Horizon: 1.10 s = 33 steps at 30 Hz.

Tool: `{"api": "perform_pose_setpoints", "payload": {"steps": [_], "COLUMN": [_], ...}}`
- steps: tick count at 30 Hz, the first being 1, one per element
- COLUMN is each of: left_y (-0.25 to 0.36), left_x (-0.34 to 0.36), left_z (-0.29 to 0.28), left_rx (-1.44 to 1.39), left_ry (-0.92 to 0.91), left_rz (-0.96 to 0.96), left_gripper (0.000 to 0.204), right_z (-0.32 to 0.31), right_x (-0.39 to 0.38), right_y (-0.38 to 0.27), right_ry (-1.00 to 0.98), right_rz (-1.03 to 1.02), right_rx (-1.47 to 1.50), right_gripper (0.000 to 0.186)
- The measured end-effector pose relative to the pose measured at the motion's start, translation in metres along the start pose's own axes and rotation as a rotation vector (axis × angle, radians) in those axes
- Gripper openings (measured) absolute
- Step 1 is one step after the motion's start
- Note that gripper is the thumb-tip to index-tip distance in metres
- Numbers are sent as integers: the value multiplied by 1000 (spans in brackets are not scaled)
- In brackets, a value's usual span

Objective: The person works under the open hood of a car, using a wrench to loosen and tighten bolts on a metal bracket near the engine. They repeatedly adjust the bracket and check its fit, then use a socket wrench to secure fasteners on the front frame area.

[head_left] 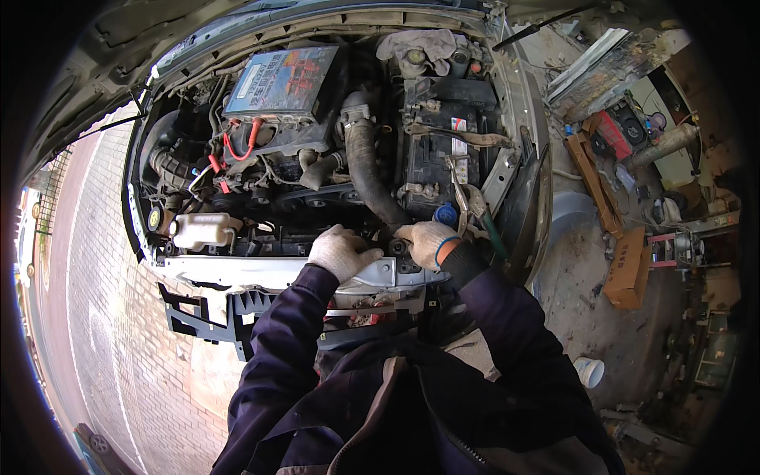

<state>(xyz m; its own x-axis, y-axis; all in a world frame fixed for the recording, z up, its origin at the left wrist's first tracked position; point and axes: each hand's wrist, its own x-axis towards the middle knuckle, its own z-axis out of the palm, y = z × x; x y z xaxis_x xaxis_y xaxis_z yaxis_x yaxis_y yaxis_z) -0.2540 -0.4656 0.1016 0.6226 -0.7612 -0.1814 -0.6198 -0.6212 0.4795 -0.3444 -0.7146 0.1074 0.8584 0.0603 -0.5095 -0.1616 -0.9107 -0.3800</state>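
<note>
Dark hose (366, 162) is run far-to-near, ending just far-left of the closer right hand (427, 241); left hand (339, 252) is parked at the silver crossbar (229, 267). Fingers look curled, grip can't be told.

Bright brick paving (150, 309) stretches toward nine o'clock in daylight. At three, a cardboard box (628, 271) rests on the dirty grey floor (566, 305); a white bucket (590, 372) sits at four.

curved dark hose (366, 162) behind silver crossbar (237, 267)
</note>
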Motion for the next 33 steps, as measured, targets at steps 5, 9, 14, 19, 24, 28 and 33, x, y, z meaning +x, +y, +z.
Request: {"api": "perform_pose_setpoints", "payload": {"steps": [5, 9, 14, 19, 24, 28, 33], "left_y": [9, 21, 39, 53, 59, 58, 49], "left_x": [0, 6, 8, 13, 12, 11, 16], "left_z": [-9, -14, -5, -3, -5, 3, 13], "left_rx": [40, 129, 26, -110, -147, -141, -195], "left_ry": [-40, -124, -160, -238, -243, -217, -199], "left_rz": [-17, 21, 88, 41, -19, -45, 10], "left_gripper": [51, 58, 95, 98, 98, 95, 92], "right_z": [1, -3, -7, -4, 7, 10, 5], "right_x": [0, 0, -4, -10, -22, -23, -35], "right_y": [-1, -2, -5, -6, 0, 7, -3], "right_ry": [13, 6, 26, 85, 145, 187, 270], "right_rz": [-7, 20, -22, -33, -51, -125, -118], "right_rx": [28, 27, 10, -44, -37, -5, -9], "right_gripper": [50, 50, 45, 38, 36, 35, 23]}}
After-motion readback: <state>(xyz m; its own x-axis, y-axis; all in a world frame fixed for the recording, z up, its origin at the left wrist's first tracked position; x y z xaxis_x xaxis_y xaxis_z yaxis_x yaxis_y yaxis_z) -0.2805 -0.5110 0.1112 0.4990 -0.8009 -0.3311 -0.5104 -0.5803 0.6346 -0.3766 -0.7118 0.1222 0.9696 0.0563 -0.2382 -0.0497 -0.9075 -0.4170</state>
